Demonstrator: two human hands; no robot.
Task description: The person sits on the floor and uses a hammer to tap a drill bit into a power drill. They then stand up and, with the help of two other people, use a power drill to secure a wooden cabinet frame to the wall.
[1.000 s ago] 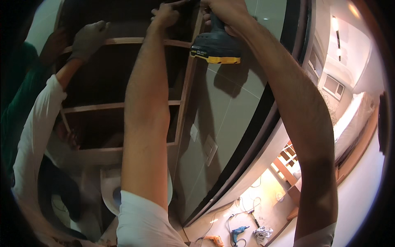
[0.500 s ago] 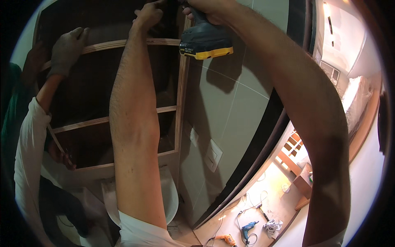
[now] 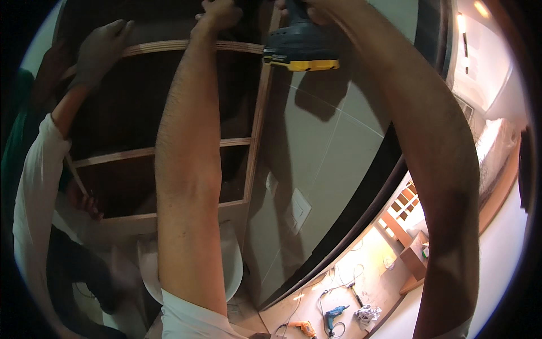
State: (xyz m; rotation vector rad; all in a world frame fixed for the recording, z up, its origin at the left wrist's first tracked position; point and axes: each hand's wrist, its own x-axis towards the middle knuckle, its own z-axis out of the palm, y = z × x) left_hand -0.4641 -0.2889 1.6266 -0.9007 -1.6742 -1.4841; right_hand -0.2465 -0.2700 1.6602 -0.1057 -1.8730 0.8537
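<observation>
My right hand (image 3: pixel 322 13) is wrapped round the grip of a cordless drill (image 3: pixel 300 50). Its black and yellow battery base shows, while the upper part is cut off by the top edge. Left of it, my left hand (image 3: pixel 222 14) is raised with fingers curled in front of a dark wooden cabinet (image 3: pixel 240 46) with pale plywood edges. What those fingers hold, if anything, is hidden in shadow. A co-worker's gloved hand (image 3: pixel 101 51) rests at the upper shelf edge, and another hand (image 3: pixel 86 203) is at the lower left corner.
A white toilet or basin (image 3: pixel 232 271) is below the cabinet. On the right is a tiled wall with a white switch plate (image 3: pixel 301 211). Beyond the dark door frame, a blue drill (image 3: pixel 335 317), an orange drill (image 3: pixel 305 327) and cables lie on the floor.
My view has shifted slightly, so both hands and the drill appear higher and farther right. My right hand still grips the drill, and the co-worker's gloved hand stays at the shelf edge.
</observation>
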